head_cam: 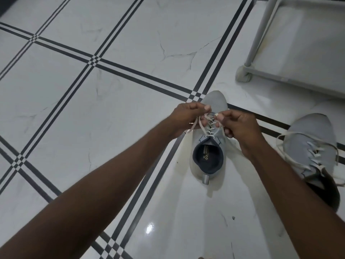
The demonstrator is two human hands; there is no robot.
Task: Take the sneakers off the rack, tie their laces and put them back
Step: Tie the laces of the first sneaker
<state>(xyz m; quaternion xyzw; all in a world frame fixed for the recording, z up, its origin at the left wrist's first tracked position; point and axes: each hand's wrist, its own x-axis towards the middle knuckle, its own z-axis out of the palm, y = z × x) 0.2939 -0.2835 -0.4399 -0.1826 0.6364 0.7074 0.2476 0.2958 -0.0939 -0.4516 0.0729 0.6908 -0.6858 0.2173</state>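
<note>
Hands (211,120) pinch laces (207,124) over grey sneaker (214,103).

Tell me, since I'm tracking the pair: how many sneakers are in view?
2: one grey sneaker on the floor under both hands, the other sneaker at the right edge, laces loose.

floor (93,109) left open; rack (261,34), 2nd sneaker (313,146) right.

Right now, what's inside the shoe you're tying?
Inside the sneaker only a dark insole with a small printed logo shows. The toe end is hidden under the tongue and laces.
</note>
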